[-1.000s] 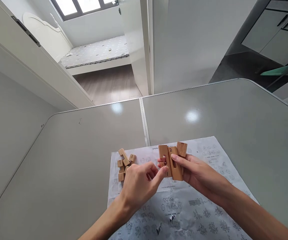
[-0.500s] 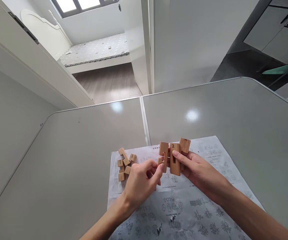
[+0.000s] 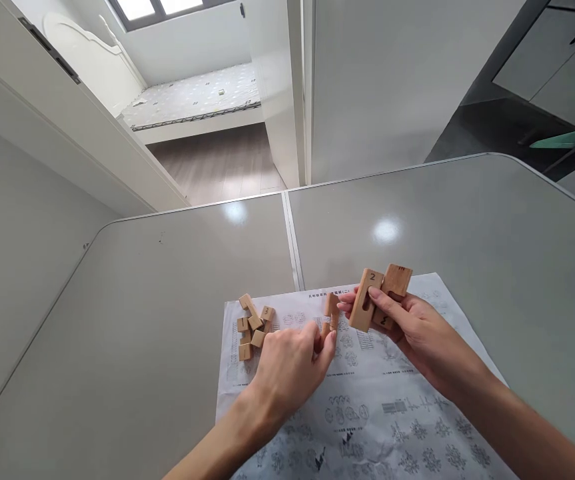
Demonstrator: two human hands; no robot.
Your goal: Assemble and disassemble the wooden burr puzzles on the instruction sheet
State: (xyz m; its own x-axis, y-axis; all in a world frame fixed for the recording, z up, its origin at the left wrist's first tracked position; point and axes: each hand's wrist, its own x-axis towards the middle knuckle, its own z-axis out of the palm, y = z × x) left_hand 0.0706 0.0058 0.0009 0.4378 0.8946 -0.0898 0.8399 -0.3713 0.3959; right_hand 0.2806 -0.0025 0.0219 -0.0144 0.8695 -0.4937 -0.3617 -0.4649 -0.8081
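Observation:
My left hand (image 3: 292,367) pinches a small notched wooden block (image 3: 330,312) between thumb and fingers, held just above the printed instruction sheet (image 3: 367,407). My right hand (image 3: 412,333) grips two flat wooden puzzle pieces side by side: one marked "2" (image 3: 366,299) with a slot in it, and a second piece (image 3: 394,283) behind it. The two hands are a short way apart. A small pile of several loose wooden blocks (image 3: 252,325) lies on the sheet's upper left corner, left of my left hand.
The sheet lies on a grey table (image 3: 142,300) made of two tops joined by a seam (image 3: 292,240). Beyond the table's far edge is an open doorway to a room with a bed (image 3: 192,100). Dark cabinets (image 3: 542,73) stand at the far right.
The pieces held together have come apart: my left hand pulled the small notched block down and left, while my right hand moved right and tilted with the "2" piece and its neighbour.

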